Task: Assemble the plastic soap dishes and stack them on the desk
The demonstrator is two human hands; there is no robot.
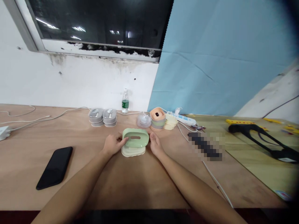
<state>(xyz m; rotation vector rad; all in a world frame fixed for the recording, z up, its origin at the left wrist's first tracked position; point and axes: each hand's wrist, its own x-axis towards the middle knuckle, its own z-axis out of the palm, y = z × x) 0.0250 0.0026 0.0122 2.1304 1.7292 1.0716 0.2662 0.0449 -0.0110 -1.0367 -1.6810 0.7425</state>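
Note:
A pale green plastic piece point(138, 142), rounded with an oval slot in its middle, is tilted up towards me. My left hand point(114, 143) grips its left side, thumb on the face and fingers behind. At the right edge, my right hand point(155, 144) has its fingers curled round the rim, partly hidden behind it. Just below the green piece and partly covered by it is a cream-coloured, wavy-edged plastic piece point(133, 151). Whether the two pieces touch, I cannot tell.
Behind stand two grey lidded boxes point(96, 115), a water bottle point(125, 102), clear lids point(144, 120), stacked coloured pieces point(158, 115), cream pieces point(171, 121) and a power strip point(185, 119). A black phone point(55, 168) lies left; a white cable point(217, 183) and black strap point(263, 137) lie right.

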